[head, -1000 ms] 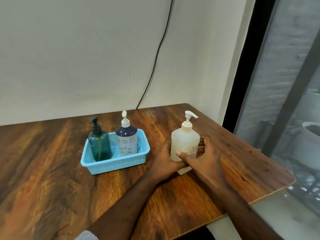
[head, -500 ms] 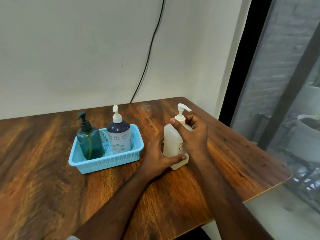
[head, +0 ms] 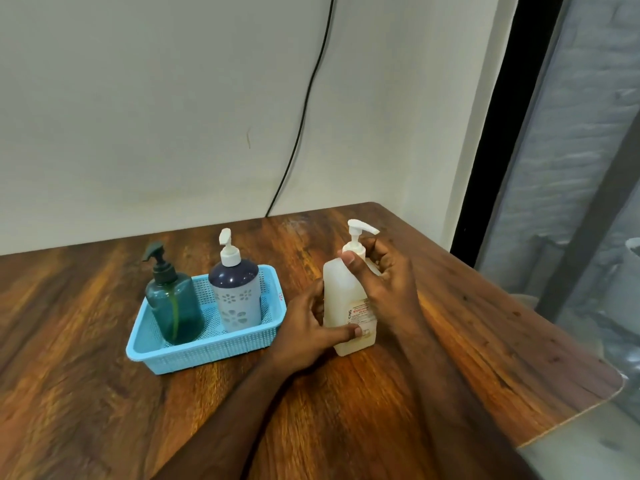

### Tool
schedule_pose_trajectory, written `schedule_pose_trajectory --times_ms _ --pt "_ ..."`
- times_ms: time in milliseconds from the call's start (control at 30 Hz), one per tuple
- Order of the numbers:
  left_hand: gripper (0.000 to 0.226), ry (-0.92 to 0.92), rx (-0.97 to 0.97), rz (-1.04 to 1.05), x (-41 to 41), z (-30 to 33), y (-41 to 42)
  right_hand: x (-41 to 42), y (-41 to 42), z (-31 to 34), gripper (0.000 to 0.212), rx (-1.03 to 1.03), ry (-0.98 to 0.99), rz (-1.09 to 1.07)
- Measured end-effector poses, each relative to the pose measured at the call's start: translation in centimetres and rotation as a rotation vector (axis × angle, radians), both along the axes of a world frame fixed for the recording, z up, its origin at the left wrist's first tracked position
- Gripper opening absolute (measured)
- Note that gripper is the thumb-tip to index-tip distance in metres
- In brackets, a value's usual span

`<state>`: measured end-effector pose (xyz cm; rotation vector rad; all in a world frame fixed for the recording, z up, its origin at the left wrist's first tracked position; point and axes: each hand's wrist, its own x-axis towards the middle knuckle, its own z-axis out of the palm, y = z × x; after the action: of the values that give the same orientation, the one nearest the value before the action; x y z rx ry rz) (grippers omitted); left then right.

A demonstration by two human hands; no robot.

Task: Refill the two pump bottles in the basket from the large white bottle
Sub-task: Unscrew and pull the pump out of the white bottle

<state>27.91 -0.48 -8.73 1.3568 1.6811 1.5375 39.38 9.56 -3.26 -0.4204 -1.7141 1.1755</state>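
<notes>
The large white bottle (head: 341,303) with a white pump stands upright on the wooden table (head: 450,341), right of the basket. My left hand (head: 306,336) grips its lower body, thumb across the front. My right hand (head: 384,282) curls round the collar just under the pump head. The light blue basket (head: 207,351) holds a teal pump bottle (head: 175,306) with a dark pump on the left and a dark blue and white flowered pump bottle (head: 235,292) on the right, both upright.
The table's right edge and rounded front corner (head: 609,386) lie close to my right arm. A black cable (head: 304,109) runs down the wall behind. A dark window frame (head: 498,126) stands at the right.
My right hand rose from the bottle's lower side to its pump collar. My left hand kept its hold on the body. The camera view shifted slightly.
</notes>
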Motion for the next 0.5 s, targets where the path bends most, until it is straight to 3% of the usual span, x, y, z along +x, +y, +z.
schedule_pose_trajectory --times_ms 133,233,367,500 --pt "0.072 -0.003 -0.016 -0.017 0.2 -0.2 0.1 0.6 1.3 0.0 0.028 -0.071 -0.041 0.194" --pt "0.071 0.021 -0.005 -0.016 0.6 -0.6 0.4 0.1 1.2 -1.0 0.026 -0.131 0.052 0.252" --pt "0.071 0.01 -0.003 -0.021 0.4 -0.6 0.4 -0.9 1.1 -1.7 0.054 -0.103 0.136 0.092" --pt "0.068 0.0 -0.01 -0.038 0.3 -0.7 0.3 -1.1 1.0 -1.7 0.036 -0.105 0.163 0.021"
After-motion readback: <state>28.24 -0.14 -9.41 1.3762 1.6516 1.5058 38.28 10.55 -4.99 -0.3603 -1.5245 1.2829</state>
